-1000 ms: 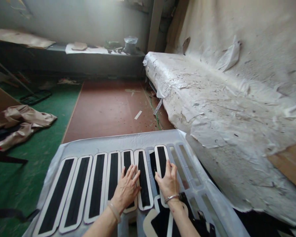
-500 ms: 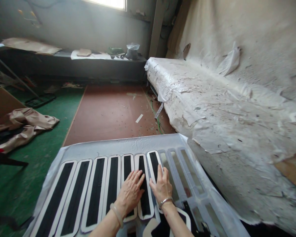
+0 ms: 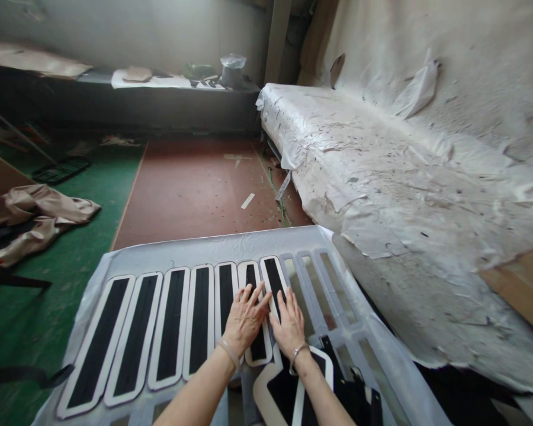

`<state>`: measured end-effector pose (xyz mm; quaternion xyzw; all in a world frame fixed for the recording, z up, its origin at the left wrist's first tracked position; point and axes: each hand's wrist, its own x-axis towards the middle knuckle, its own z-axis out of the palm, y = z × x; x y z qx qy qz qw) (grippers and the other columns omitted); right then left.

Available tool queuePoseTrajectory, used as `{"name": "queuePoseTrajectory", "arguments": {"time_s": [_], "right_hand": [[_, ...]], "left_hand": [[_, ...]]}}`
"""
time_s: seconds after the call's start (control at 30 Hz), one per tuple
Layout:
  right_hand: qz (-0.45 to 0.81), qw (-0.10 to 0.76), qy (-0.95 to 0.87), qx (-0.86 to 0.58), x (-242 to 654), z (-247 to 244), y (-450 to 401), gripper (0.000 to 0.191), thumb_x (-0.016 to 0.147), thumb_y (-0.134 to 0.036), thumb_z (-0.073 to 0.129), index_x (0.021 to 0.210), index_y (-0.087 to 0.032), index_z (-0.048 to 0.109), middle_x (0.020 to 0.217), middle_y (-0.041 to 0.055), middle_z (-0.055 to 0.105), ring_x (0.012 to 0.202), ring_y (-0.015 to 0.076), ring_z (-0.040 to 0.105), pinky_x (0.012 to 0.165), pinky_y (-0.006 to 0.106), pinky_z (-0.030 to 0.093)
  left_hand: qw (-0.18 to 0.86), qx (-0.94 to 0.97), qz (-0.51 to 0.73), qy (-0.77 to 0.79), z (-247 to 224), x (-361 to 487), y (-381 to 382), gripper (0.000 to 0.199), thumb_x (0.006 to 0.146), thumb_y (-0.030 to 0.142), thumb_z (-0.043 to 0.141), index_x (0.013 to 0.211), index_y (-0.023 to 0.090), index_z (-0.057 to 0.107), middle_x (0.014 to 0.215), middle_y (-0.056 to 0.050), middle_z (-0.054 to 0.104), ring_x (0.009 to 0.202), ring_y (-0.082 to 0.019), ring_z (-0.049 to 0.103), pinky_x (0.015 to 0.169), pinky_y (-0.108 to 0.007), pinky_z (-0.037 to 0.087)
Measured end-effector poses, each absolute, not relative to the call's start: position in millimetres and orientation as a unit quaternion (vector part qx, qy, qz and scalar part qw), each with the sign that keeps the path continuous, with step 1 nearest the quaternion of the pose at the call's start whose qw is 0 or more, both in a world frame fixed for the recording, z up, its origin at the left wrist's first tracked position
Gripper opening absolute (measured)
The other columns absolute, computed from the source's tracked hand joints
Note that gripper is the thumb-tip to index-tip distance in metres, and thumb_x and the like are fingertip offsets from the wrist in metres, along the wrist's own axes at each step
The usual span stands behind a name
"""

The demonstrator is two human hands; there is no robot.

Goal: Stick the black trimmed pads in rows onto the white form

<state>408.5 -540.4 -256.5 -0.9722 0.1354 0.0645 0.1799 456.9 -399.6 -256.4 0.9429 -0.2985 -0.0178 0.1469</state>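
Several long white-framed strips with rounded corners and black centres lie side by side on a film-covered table (image 3: 204,248). My left hand (image 3: 245,319) rests palm down with fingers spread on one black-centred strip (image 3: 261,349). Beside it, my right hand (image 3: 289,322) lies flat on the rightmost strip (image 3: 273,278), its fingers stretched forward. Both hands hide parts of the strips beneath them. Under my right forearm are more white-edged black pieces (image 3: 284,390), partly covered by the arm.
Slot-shaped outlines (image 3: 320,290) show in the table's film to the right. A bench draped in dusty white sheeting (image 3: 328,136) runs along the right. A brown board (image 3: 195,189) lies on the green floor (image 3: 115,207). Beige cloth (image 3: 48,207) is heaped at left.
The view has tipped slightly down. My left hand has shifted right, closer to my right hand, and my right hand's fingers now lie flatter along the rightmost strip.
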Motion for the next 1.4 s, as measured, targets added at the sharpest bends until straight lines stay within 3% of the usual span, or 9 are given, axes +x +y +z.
{"name": "queuePoseTrajectory", "arguments": {"time_s": [0.17, 0.27, 0.37, 0.6, 0.73, 0.9, 1.13, 1.23, 1.4], "right_hand": [[0.084, 0.211, 0.169, -0.959, 380.2, -234.0, -587.8, 0.053, 0.089, -0.034, 0.037, 0.133, -0.006, 0.045, 0.134, 0.0181, 0.052, 0.123, 0.0255, 0.050, 0.103, 0.041, 0.038], [0.117, 0.234, 0.160, -0.952, 366.5, -224.8, -598.5, 0.033, 0.085, -0.036, 0.047, 0.106, -0.016, 0.062, 0.103, 0.0093, 0.067, 0.098, 0.0217, 0.062, 0.089, 0.035, 0.046], [0.131, 0.234, 0.154, -0.951, 359.6, -220.6, -594.1, 0.020, 0.076, -0.036, 0.058, 0.087, -0.020, 0.062, 0.097, 0.0069, 0.064, 0.098, 0.0250, 0.058, 0.087, 0.038, 0.042], [0.174, 0.256, 0.162, -0.937, 345.3, -217.3, -588.4, 0.024, 0.067, -0.034, 0.065, 0.088, -0.021, 0.060, 0.097, 0.0048, 0.066, 0.102, 0.0257, 0.054, 0.101, 0.042, 0.029], [0.213, 0.273, 0.182, -0.920, 349.8, -216.6, -594.3, 0.038, 0.064, -0.035, 0.065, 0.099, -0.024, 0.061, 0.101, 0.0024, 0.066, 0.100, 0.0258, 0.055, 0.090, 0.040, 0.035], [0.224, 0.302, 0.182, -0.909, 361.3, -211.6, -595.8, 0.033, 0.058, -0.031, 0.067, 0.090, -0.024, 0.063, 0.096, 0.0021, 0.064, 0.100, 0.0265, 0.054, 0.088, 0.040, 0.035], [0.238, 0.428, 0.152, -0.858, 359.9, -201.8, -595.7, 0.032, 0.064, -0.020, 0.056, 0.096, -0.022, 0.058, 0.090, -0.0009, 0.069, 0.083, 0.0168, 0.062, 0.076, 0.026, 0.044], [0.249, 0.478, 0.142, -0.830, 360.3, -188.9, -602.0, 0.027, 0.062, -0.017, 0.053, 0.088, -0.020, 0.059, 0.088, -0.0002, 0.068, 0.087, 0.0179, 0.061, 0.079, 0.026, 0.043], [0.338, 0.529, 0.143, -0.765, 347.2, -139.5, -615.9, 0.011, 0.056, -0.014, 0.056, 0.066, -0.018, 0.058, 0.068, -0.0048, 0.056, 0.071, 0.0130, 0.052, 0.066, 0.022, 0.038]], "left_hand": [[0.144, 0.947, -0.020, -0.287, -257.0, 453.4, -402.0, 0.049, 0.092, 0.030, 0.047, 0.140, 0.037, 0.038, 0.148, 0.002, 0.039, 0.131, -0.030, 0.035, 0.106, -0.050, 0.030], [0.141, 0.946, -0.025, -0.291, -254.7, 453.9, -402.6, 0.049, 0.092, 0.029, 0.047, 0.139, 0.038, 0.038, 0.148, 0.002, 0.039, 0.131, -0.030, 0.035, 0.105, -0.051, 0.030], [0.138, 0.946, -0.023, -0.293, -251.6, 454.4, -403.4, 0.050, 0.092, 0.029, 0.046, 0.140, 0.038, 0.038, 0.148, 0.001, 0.040, 0.130, -0.031, 0.036, 0.104, -0.051, 0.031], [0.131, 0.947, -0.024, -0.293, -247.9, 453.3, -404.8, 0.047, 0.092, 0.030, 0.048, 0.138, 0.037, 0.041, 0.147, 0.001, 0.041, 0.130, -0.031, 0.037, 0.103, -0.049, 0.031], [0.132, 0.949, -0.023, -0.286, -248.8, 452.1, -405.3, 0.048, 0.091, 0.031, 0.049, 0.138, 0.039, 0.041, 0.147, 0.002, 0.041, 0.131, -0.030, 0.036, 0.104, -0.049, 0.030], [0.132, 0.948, -0.027, -0.287, -247.6, 452.4, -405.1, 0.047, 0.092, 0.033, 0.048, 0.138, 0.040, 0.040, 0.147, 0.002, 0.041, 0.131, -0.030, 0.035, 0.104, -0.049, 0.030], [0.137, 0.947, -0.027, -0.290, -244.6, 452.1, -403.9, 0.047, 0.093, 0.035, 0.048, 0.138, 0.039, 0.039, 0.147, 0.002, 0.041, 0.130, -0.029, 0.035, 0.103, -0.049, 0.031], [0.137, 0.948, -0.028, -0.286, -246.1, 451.7, -403.2, 0.047, 0.093, 0.035, 0.048, 0.139, 0.041, 0.038, 0.147, 0.002, 0.041, 0.131, -0.029, 0.034, 0.104, -0.050, 0.030], [0.139, 0.948, -0.030, -0.283, -249.7, 452.1, -403.5, 0.046, 0.092, 0.035, 0.049, 0.137, 0.040, 0.040, 0.147, 0.002, 0.040, 0.132, -0.029, 0.034, 0.105, -0.049, 0.029]]}}
